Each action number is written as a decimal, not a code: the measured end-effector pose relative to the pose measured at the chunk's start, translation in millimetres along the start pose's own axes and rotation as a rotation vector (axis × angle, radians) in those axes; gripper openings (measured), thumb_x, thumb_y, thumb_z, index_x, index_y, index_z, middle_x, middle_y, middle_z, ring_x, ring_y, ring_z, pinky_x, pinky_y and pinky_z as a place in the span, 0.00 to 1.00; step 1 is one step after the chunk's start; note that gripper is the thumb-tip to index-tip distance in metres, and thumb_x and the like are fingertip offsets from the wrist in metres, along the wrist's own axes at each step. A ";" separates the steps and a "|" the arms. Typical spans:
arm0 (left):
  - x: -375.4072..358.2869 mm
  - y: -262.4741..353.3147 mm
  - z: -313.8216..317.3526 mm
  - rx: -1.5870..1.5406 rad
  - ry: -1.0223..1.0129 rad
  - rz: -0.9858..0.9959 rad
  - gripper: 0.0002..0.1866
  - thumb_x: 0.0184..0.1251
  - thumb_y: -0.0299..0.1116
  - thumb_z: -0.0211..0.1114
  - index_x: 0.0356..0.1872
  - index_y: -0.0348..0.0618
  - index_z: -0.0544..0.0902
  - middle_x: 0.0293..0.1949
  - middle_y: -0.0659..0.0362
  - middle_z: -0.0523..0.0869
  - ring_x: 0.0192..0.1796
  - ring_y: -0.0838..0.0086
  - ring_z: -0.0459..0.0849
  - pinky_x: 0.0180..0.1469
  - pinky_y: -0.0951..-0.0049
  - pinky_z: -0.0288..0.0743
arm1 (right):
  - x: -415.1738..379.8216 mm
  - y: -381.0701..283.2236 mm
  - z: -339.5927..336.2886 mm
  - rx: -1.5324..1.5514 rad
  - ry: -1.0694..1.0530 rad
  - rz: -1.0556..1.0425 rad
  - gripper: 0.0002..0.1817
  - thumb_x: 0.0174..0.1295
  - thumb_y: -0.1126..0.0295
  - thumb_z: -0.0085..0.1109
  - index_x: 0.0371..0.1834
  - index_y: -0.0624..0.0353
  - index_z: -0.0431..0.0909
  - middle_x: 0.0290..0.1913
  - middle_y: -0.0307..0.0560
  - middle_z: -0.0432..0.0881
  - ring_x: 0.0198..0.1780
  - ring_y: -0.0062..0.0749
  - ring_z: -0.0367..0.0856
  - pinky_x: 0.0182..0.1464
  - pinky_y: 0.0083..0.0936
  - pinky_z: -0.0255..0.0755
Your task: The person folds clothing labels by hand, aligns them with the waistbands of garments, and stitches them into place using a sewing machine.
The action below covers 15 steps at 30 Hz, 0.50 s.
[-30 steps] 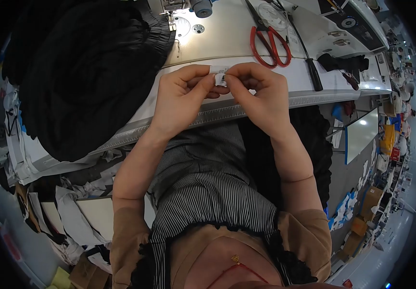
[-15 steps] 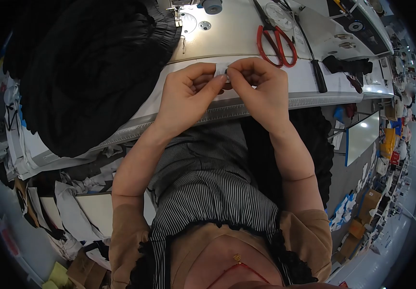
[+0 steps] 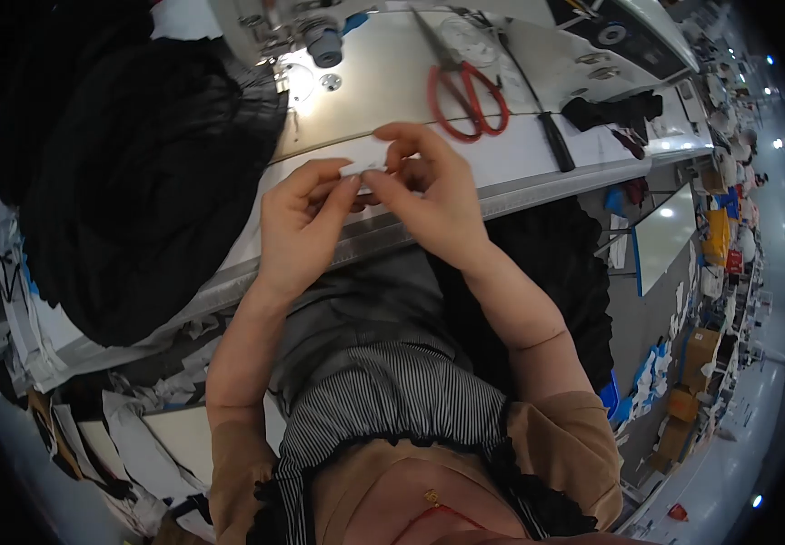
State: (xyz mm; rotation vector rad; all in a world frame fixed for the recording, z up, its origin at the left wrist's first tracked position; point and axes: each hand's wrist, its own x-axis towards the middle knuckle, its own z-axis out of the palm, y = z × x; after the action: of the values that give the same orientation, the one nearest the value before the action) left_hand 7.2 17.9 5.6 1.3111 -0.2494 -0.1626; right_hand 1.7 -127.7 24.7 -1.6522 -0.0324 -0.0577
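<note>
Between my two hands is a small white piece [image 3: 362,169] that looks like a label, held above the front edge of the sewing machine table [image 3: 338,151]. My left hand [image 3: 306,213] pinches its left end between thumb and fingers. The thumb of my right hand [image 3: 433,195] presses on the right end, other fingers curl behind, and the index finger is lifted away. Fingers hide part of the piece. Left of my hands lies a large heap of black gathered fabric [image 3: 138,191]. Beyond my right hand rest scissors with red handles [image 3: 468,102].
The sewing machine head [image 3: 320,44] stands at the back, its needle area lit. A black-handled tool [image 3: 554,141], perhaps a screwdriver, and a dark cloth scrap [image 3: 612,111] lie to the right. More black fabric [image 3: 538,282] hangs below the table edge beside my lap.
My head view has turned, so the table and scissors appear shifted left and slightly lower. Both hands still hold the white piece; my right index finger has lifted off it.
</note>
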 end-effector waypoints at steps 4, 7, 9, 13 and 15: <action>1.1 5.2 -2.7 -0.037 -0.033 -0.110 0.06 0.62 0.22 0.55 0.39 0.32 0.75 0.31 0.55 0.83 0.33 0.76 0.83 0.36 0.82 0.76 | 1.1 4.8 -13.5 -0.058 -0.143 -0.031 0.08 0.51 0.80 0.58 0.35 0.64 0.75 0.27 0.37 0.74 0.26 0.13 0.71 0.26 0.09 0.66; 7.7 11.3 -7.2 0.042 -0.115 -0.168 0.07 0.61 0.21 0.56 0.39 0.33 0.76 0.28 0.56 0.82 0.31 0.77 0.82 0.32 0.85 0.74 | 2.9 -6.9 -26.1 -0.330 -0.206 -0.154 0.04 0.52 0.78 0.59 0.31 0.64 0.76 0.28 0.39 0.75 0.28 0.16 0.74 0.28 0.12 0.68; 13.2 11.8 -14.1 0.019 -0.152 -0.258 0.06 0.60 0.21 0.57 0.38 0.33 0.76 0.27 0.57 0.82 0.30 0.78 0.82 0.31 0.85 0.73 | 10.7 -9.8 -38.6 -0.335 -0.343 -0.218 0.04 0.51 0.77 0.59 0.29 0.64 0.77 0.27 0.40 0.75 0.27 0.17 0.75 0.28 0.15 0.69; 28.3 12.3 -14.7 0.033 -0.197 -0.341 0.06 0.59 0.21 0.58 0.37 0.32 0.76 0.28 0.57 0.81 0.30 0.78 0.81 0.32 0.85 0.72 | 74.8 -4.2 -90.6 -0.688 0.155 -0.310 0.08 0.51 0.74 0.57 0.34 0.63 0.78 0.32 0.49 0.80 0.28 0.33 0.80 0.31 0.23 0.72; 35.2 4.4 -5.1 -0.065 -0.140 -0.325 0.06 0.58 0.21 0.58 0.37 0.33 0.76 0.27 0.57 0.81 0.28 0.77 0.80 0.32 0.84 0.73 | 112.0 0.1 -112.1 -1.017 0.224 -0.430 0.10 0.53 0.72 0.54 0.37 0.61 0.78 0.34 0.51 0.81 0.33 0.40 0.81 0.38 0.27 0.74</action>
State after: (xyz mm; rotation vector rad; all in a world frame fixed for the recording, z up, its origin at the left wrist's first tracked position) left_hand 42.4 14.6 11.8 1.2705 -0.1466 -0.5351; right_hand 111.5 -241.0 40.1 -2.6136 -0.2153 -0.6792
